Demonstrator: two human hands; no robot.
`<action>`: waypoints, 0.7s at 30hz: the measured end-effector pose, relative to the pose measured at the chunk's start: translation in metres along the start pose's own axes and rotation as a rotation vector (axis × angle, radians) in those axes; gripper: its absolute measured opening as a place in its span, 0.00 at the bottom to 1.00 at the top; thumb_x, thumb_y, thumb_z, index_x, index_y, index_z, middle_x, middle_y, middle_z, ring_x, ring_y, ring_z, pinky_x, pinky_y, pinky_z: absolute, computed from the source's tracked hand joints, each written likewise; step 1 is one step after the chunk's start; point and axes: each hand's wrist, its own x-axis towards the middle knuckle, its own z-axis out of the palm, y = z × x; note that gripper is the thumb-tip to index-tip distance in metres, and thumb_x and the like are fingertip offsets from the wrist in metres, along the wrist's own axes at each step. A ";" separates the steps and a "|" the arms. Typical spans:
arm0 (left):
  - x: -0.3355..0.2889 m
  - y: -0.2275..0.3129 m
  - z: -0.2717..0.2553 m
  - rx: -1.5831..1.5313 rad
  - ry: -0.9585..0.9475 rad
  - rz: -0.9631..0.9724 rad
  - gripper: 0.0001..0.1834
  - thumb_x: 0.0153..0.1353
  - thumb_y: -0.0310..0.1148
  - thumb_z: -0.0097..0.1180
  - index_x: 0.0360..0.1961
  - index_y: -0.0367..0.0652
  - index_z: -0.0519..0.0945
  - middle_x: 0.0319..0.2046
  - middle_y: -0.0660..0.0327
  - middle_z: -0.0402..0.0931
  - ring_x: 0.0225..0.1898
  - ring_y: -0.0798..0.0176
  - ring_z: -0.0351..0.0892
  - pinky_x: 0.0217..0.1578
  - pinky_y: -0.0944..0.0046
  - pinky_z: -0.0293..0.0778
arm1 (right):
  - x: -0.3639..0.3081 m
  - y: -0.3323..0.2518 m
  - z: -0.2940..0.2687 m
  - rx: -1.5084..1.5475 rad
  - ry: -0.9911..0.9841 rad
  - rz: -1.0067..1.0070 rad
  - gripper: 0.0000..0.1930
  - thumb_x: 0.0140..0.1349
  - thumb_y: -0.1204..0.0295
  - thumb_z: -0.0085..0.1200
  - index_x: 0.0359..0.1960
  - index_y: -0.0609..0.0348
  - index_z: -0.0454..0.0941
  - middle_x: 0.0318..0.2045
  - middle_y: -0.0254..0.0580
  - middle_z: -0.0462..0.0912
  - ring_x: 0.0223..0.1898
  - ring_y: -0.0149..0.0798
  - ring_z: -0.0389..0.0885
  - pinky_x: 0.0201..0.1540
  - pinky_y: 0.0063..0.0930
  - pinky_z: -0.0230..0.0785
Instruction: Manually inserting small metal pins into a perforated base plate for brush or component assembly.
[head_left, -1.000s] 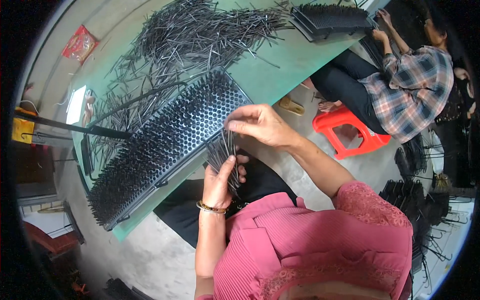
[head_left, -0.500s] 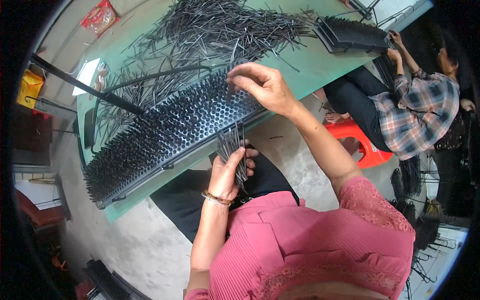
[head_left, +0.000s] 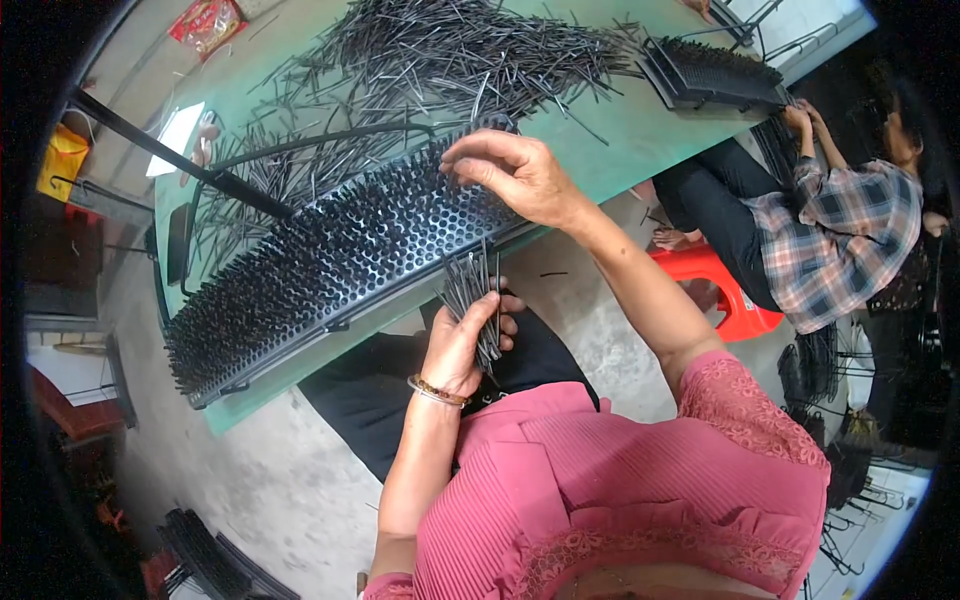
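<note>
While the left hand (head_left: pixel 465 335) is clamped around a fanned bundle of thin, dark-grey, straight rods (head_left: pixel 470 285), the right hand (head_left: pixel 525 178) hangs over the upper right end of a long black perforated board with rows of short dark pins (head_left: pixel 345 262). That board lies at the near edge of a pale green, smooth-topped desk (head_left: pixel 645 145), its long axis slanting from lower left to upper right. Of the 2 hands, the right is nearer to it, with its fingertips above the pins; the left is just below its near side, and the rods point up toward its bare holes. Whether their tips touch the rim, I cannot tell. The right thumb and fingers are curled close to each other, but whether they pinch a rod is too unclear to tell.

Counted, there are 2 hands, 1 held bundle, 1 board beneath the right hand and 1 similar dark bristled board (head_left: pixel 710 75) at the far right. Beyond the near board lies 1 large loose heap of dark rods (head_left: pixel 470 55), too tangled to count. At the right sit 1 co-worker in a plaid shirt (head_left: pixel 845 235) and 1 red plastic stool (head_left: pixel 740 305).
</note>
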 end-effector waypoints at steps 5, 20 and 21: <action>-0.001 0.000 -0.003 -0.019 0.003 -0.002 0.15 0.62 0.33 0.52 0.48 0.37 0.73 0.33 0.55 0.78 0.26 0.69 0.76 0.23 0.72 0.73 | -0.004 -0.008 0.010 -0.249 0.051 -0.133 0.07 0.57 0.77 0.55 0.37 0.63 0.79 0.35 0.43 0.82 0.37 0.37 0.81 0.41 0.28 0.72; -0.007 0.006 0.002 -0.007 -0.010 0.081 0.16 0.63 0.33 0.51 0.49 0.36 0.71 0.34 0.55 0.78 0.27 0.70 0.75 0.24 0.72 0.73 | -0.031 -0.036 0.004 -0.336 -0.034 0.135 0.08 0.57 0.73 0.57 0.36 0.64 0.81 0.33 0.42 0.80 0.35 0.33 0.78 0.36 0.23 0.69; -0.007 0.008 0.005 -0.009 -0.024 0.117 0.16 0.64 0.33 0.51 0.49 0.36 0.71 0.34 0.55 0.78 0.27 0.69 0.75 0.24 0.72 0.73 | -0.038 -0.041 0.003 -0.291 -0.107 0.274 0.10 0.58 0.71 0.57 0.36 0.66 0.80 0.32 0.41 0.80 0.34 0.29 0.77 0.35 0.23 0.68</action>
